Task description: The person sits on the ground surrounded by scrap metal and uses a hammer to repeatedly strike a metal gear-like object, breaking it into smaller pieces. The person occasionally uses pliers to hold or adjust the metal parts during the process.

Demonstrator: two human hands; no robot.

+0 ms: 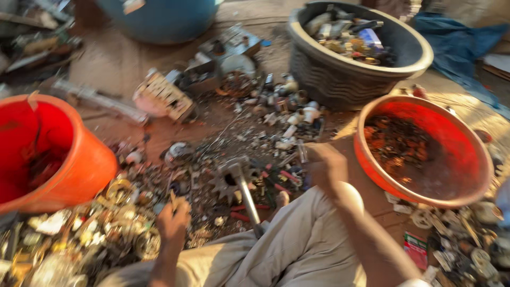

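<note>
- The left hand (172,220) is raised over the scrap heap (228,159) on the floor, its grip pinched on a small thin piece (173,197) that sticks up from the fingertips; the blur hides what kind of piece it is.
- The right hand (324,165) is curled shut around something small and pale (303,153) at its upper left edge, too blurred to name.
- A hammer (241,183) lies between the two hands, head away from the person, long axis running back toward the knees; the right hand is somewhat nearer its head.
- The red basin (467,159) of dark rusty bits sits just right of the right hand.
- An orange bucket (79,159) stands left of the left hand, with brassy parts (117,212) heaped below it.
</note>
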